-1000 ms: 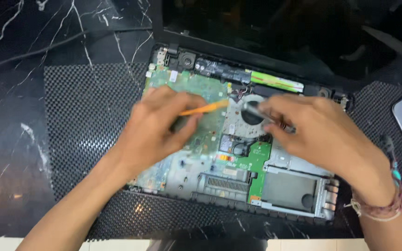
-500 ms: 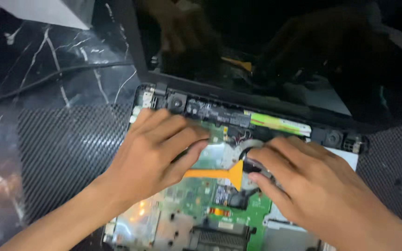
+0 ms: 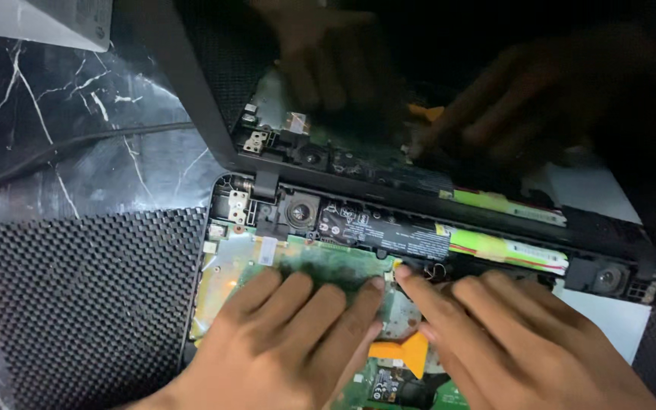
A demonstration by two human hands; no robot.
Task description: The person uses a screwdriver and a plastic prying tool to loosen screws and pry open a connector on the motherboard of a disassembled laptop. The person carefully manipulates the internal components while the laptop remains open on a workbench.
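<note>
Fingers: while pressed flat and spread on the board, grasping nothing; left hand (image 3: 282,342) and right hand (image 3: 510,342) side by side, fingertips almost meeting.
Under the hands: green circuit board (image 3: 328,262) inside the opened black laptop base (image 3: 225,205).
Between the hands: orange plastic pry tool (image 3: 404,351), lying loose, partly covered.
Just beyond the fingertips: long black battery bar with yellow-green label (image 3: 449,243).
Further out: dark glossy screen (image 3: 434,91), mirroring both hands.
Left side: black woven mat (image 3: 77,304) on black marble counter (image 3: 77,137).
</note>
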